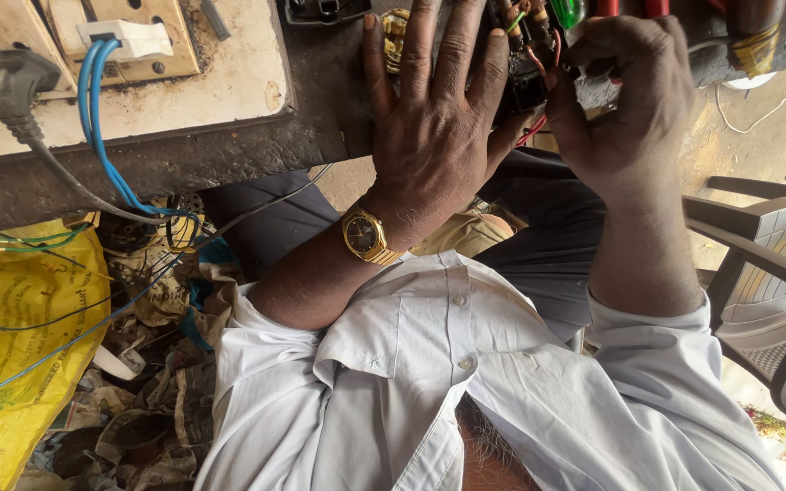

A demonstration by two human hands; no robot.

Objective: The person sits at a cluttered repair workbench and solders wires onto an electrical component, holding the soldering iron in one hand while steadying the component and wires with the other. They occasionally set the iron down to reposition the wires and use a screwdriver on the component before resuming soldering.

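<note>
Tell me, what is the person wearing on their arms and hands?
Both arms come out of a white button-up shirt with sleeves rolled up, leaving the forearms bare. The left hand has a gold wristwatch with a dark round face at the wrist. The right hand wears nothing: no glove, ring or watch shows.

Dark electrical part (528, 68) with red wires, at bench edge, between both hands

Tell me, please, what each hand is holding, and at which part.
Both hands are on a small wired electrical part. The left hand lies flat over its left side; the right hand curls its fingers around its right edge.
</note>
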